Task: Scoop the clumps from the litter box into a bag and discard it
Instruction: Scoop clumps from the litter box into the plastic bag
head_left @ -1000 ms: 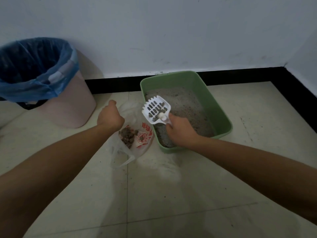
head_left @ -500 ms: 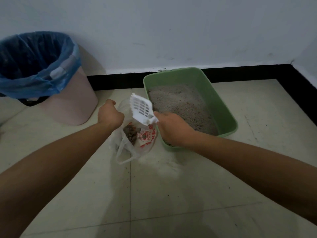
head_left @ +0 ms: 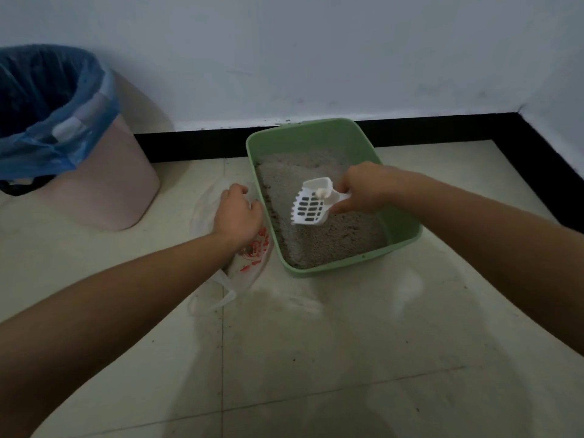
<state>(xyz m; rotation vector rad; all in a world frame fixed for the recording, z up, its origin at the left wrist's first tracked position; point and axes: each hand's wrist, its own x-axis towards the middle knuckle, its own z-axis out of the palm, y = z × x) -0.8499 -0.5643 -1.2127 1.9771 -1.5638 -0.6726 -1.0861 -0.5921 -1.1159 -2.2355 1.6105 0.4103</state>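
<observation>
- Right hand has its fingers curled round the handle of the white scoop. It holds the slotted blade low over the litter, pointing to about 8 o'clock from the hand.
- Half a second ago the scoop was tipped over the bag; now it is back inside the box. I judge that one load has just been dumped and another pass is starting.
- The blade shows no dark clumps. One small pale bit sits by the neck of the handle, and I cannot tell what it is.
- Left hand grips the rim of the bag with curled fingers, keeping it beside the box at the box's 9 o'clock. It has hardly moved.
- Clumps that showed inside the bag a moment ago are now hidden under the left hand and wrist.
- The task looks partway done: sifting continues, and the bag is neither tied nor binned.
- A pink bin with a blue liner stands at 10 o'clock on the floor, well apart from the bag.
- Red print marks the bag's side, too blurred to read. I see no writing on the scoop, box or bin.
</observation>
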